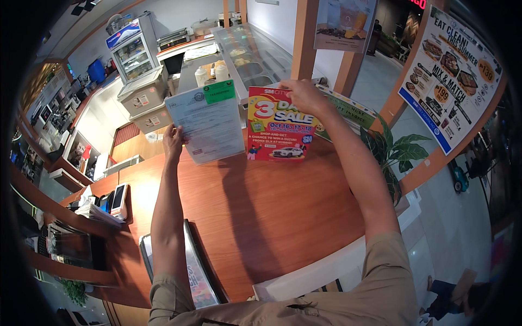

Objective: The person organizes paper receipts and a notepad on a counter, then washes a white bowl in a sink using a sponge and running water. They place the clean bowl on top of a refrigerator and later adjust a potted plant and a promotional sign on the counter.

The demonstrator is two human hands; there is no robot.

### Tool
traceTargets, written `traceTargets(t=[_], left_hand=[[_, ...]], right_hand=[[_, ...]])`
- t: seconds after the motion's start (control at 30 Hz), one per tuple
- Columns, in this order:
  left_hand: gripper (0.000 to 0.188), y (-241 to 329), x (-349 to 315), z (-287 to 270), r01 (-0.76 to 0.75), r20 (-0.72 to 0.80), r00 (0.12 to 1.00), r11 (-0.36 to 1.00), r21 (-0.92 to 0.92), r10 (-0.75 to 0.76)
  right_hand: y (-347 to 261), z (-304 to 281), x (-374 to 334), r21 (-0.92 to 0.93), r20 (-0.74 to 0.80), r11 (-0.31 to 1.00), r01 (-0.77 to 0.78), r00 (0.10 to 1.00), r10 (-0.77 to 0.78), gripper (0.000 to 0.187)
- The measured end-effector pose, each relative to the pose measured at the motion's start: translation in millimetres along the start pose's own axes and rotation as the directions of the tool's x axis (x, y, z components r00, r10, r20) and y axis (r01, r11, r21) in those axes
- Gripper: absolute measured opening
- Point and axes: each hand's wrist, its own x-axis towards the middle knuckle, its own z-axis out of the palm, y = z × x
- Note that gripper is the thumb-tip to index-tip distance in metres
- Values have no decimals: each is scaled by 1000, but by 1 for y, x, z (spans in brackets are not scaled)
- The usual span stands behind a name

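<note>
My left hand (174, 142) is closed on the left edge of a document sheet (215, 130), which stands upright on the wooden counter with a green label at its top right corner. Beside it on the right is a colourful red and yellow sale flyer (266, 122), also upright. My right hand (304, 99) pinches this flyer at its top right corner, covering part of the print. A narrow gap separates the two sheets, and their lower edges are at or close to the counter top.
The wooden counter (239, 217) carries a framed menu (198, 271) by my left arm and a card terminal (118, 200) with papers. A leafy plant (389, 144) and a green sign (345, 111) stand at the right. Behind are a glass-covered food counter (255, 51) and stacked grey bins (144, 95).
</note>
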Motion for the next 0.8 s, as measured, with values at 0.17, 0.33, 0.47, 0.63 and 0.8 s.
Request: traceTargets(t=[0.17, 0.33, 0.47, 0.63, 0.8], left_hand=[[22, 2, -1, -10, -24, 1, 1000, 999, 21, 24], [28, 1, -4, -7, 38, 14, 999, 999, 8, -38], [33, 2, -9, -5, 26, 6, 1000, 999, 43, -26], [43, 2, -15, -3, 57, -14, 998, 997, 57, -57], [53, -6, -23, -15, -38, -123, 991, 986, 163, 58]], right_hand=[[7, 32, 35, -36, -22, 998, 42, 999, -43, 24], [16, 41, 59, 14, -14, 998, 66, 998, -66, 29], [19, 41, 67, 21, 0, 998, 67, 998, -67, 36], [18, 26, 51, -40, -131, 975, 218, 966, -222, 34], [65, -35, 9, 79, -269, 996, 34, 963, -12, 18]])
